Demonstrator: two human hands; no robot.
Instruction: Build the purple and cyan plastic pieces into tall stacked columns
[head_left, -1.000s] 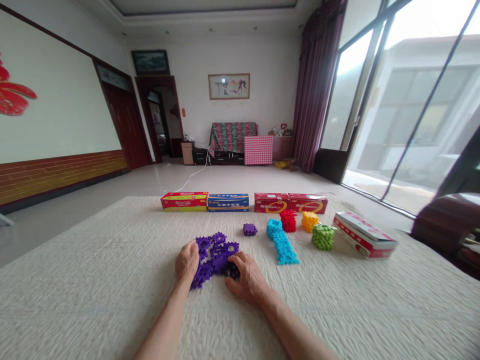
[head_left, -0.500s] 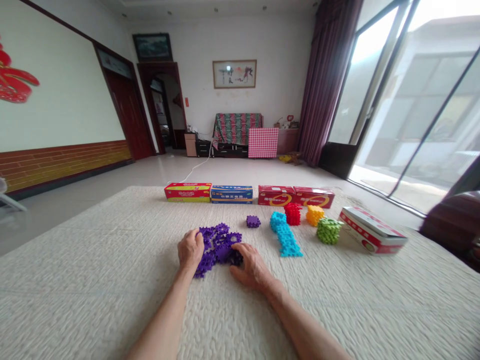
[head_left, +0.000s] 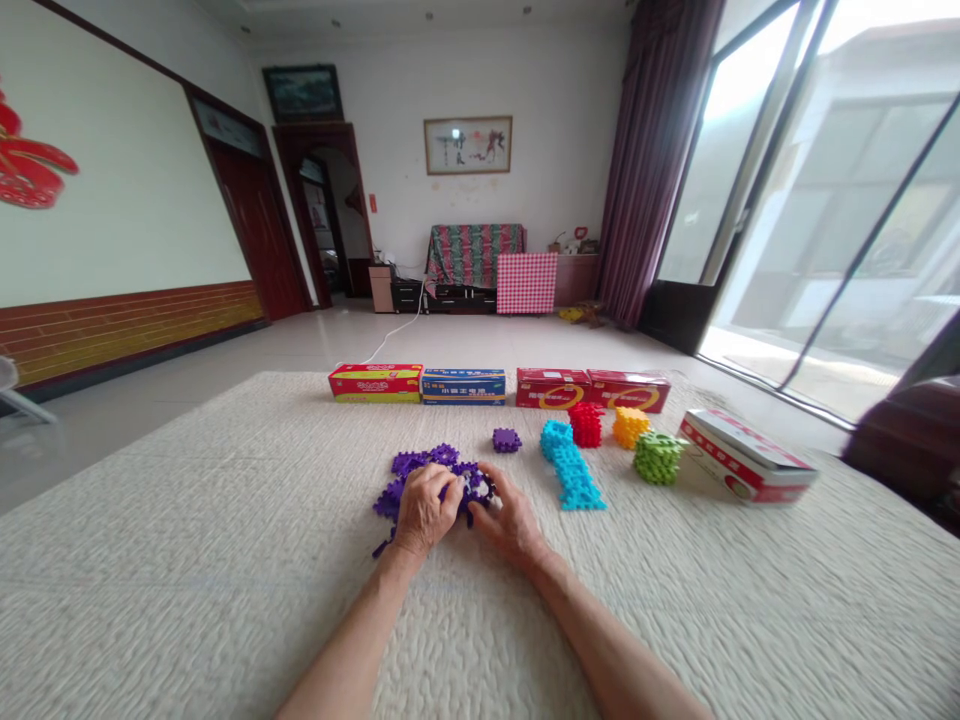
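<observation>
A heap of purple interlocking plastic pieces (head_left: 405, 463) with notched edges lies on the textured cream cover. My left hand (head_left: 427, 508) bends over the middle of it, fingers curled and closed on a purple piece that they mostly hide. From the right, my right hand (head_left: 511, 518) has thumb and forefinger round the purple piece (head_left: 478, 482) at the heap's right end. Both hands nearly meet there. A small purple stack (head_left: 507, 440) sits apart, just beyond my right hand. Beside it is a light-blue row of pieces (head_left: 574, 475), partly stacked at its far end.
Red (head_left: 586, 425), yellow (head_left: 631, 427) and green (head_left: 658, 458) stacks stand to the right. A white-and-red box (head_left: 746, 455) lies beyond them. Along the back are a red-yellow box (head_left: 375, 383), a blue box (head_left: 464, 387) and two red boxes (head_left: 553, 388).
My left hand has moved right, from the heap's left edge onto its middle. The fingers of my right hand have closed in around the piece at the right end.
</observation>
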